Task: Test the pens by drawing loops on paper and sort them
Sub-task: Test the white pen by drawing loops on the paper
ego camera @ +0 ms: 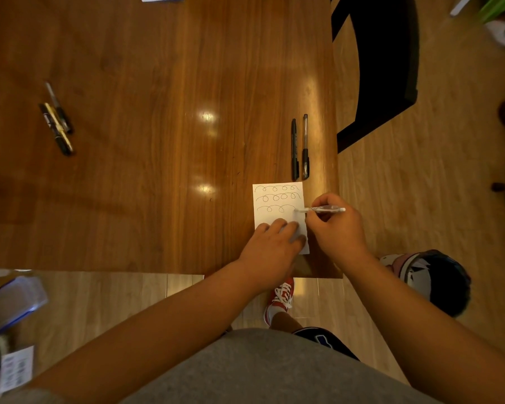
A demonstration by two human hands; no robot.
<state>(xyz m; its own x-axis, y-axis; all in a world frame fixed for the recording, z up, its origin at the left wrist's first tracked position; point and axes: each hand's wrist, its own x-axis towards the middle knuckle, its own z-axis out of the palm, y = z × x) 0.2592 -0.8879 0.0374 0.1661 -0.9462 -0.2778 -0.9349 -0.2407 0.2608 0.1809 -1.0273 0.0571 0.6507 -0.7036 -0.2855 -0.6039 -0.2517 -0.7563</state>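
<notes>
Head view: we are pressing our left hand (270,246) flat on the paper (277,199) near the right corner of the glossy worktop (158,141), our right hand (337,228) pinching a white pen (324,209) on it. Two pens (294,147) are lying just beyond; a black chair (385,53) is standing on plank floor (420,185).

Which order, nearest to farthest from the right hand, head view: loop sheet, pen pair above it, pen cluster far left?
1. Loop sheet: just left of the right hand, under its white pen.
2. Pen pair: beyond the sheet, near the table's right edge.
3. Pen cluster: far left of the table.
</notes>
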